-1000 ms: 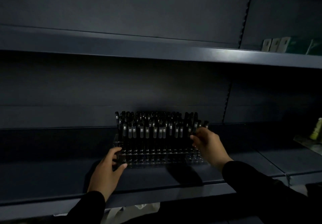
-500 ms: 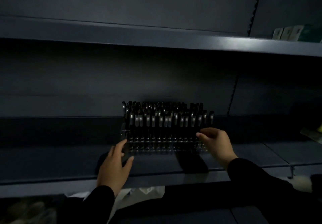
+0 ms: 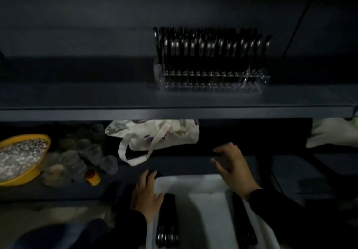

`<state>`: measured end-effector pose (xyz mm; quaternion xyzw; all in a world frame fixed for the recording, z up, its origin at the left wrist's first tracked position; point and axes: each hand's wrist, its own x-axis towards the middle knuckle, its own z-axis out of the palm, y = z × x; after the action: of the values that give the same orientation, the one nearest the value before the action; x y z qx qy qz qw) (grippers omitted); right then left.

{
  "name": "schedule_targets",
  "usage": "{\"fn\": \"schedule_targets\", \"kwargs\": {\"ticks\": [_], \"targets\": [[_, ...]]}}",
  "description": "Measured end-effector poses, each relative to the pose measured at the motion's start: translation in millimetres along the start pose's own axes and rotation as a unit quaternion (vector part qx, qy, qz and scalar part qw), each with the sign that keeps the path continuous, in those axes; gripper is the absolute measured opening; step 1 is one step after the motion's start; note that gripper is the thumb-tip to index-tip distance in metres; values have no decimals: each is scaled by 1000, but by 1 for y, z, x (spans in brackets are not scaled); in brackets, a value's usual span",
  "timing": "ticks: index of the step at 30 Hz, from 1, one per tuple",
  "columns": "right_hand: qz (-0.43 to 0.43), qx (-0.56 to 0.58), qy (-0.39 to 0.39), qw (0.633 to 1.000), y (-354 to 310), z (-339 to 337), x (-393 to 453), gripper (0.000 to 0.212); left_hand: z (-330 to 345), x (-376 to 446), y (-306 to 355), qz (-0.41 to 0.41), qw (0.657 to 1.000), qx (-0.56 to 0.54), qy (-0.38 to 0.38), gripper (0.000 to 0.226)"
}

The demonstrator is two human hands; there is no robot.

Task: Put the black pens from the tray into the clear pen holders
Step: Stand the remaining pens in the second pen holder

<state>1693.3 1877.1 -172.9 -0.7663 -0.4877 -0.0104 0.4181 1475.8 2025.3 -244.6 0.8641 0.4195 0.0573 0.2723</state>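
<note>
A clear pen holder (image 3: 213,83) stands on the dark shelf, filled with several upright black pens (image 3: 211,49). Below, a white tray (image 3: 205,206) holds a bundle of black pens (image 3: 167,221) on its left side and more black pens (image 3: 243,221) on its right. My left hand (image 3: 146,196) rests flat on the tray's left rim beside the left bundle, fingers straight. My right hand (image 3: 232,167) hovers above the tray's far right corner with fingers loosely spread, holding nothing.
The shelf edge (image 3: 174,113) runs across the view above my hands. Under it lie a white cloth bag (image 3: 160,134), a yellow bowl (image 3: 21,159) of pale bits, several clear plastic cups (image 3: 77,157) and another pale bag (image 3: 333,134) at right.
Both hands left the pen holder on the shelf and dropped to the white tray below. The view tilted down, bringing the tray and lower shelf into sight.
</note>
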Motion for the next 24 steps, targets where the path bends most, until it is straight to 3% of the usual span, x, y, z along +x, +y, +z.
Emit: {"fn": "schedule_targets", "kwargs": {"ticks": [4, 6, 8, 12, 17, 20, 24], "targets": [[85, -15, -127, 988, 28, 58, -51, 23, 25, -10, -11, -102, 986, -116, -55, 79], [114, -11, -234, 965, 35, 79, -72, 29, 33, -10, -13, -123, 974, -180, -64, 78], [207, 49, -289, 934, 29, 93, -84, 21, 36, -9, -11, -127, 969, -200, -65, 79], [292, 113, -330, 890, 20, 117, -96, 14, 40, -9, -12, -138, 964, -216, -74, 81], [340, 203, -372, 839, 11, 140, -92, 34, 42, -9, -14, -141, 963, -216, -76, 84], [396, 244, -401, 789, 15, 149, -88, 40, 41, -8, -13, -154, 960, -216, -84, 86], [411, 230, -430, 770, 26, 154, -84, 38, 39, -10, -12, -152, 959, -220, -89, 86]]}}
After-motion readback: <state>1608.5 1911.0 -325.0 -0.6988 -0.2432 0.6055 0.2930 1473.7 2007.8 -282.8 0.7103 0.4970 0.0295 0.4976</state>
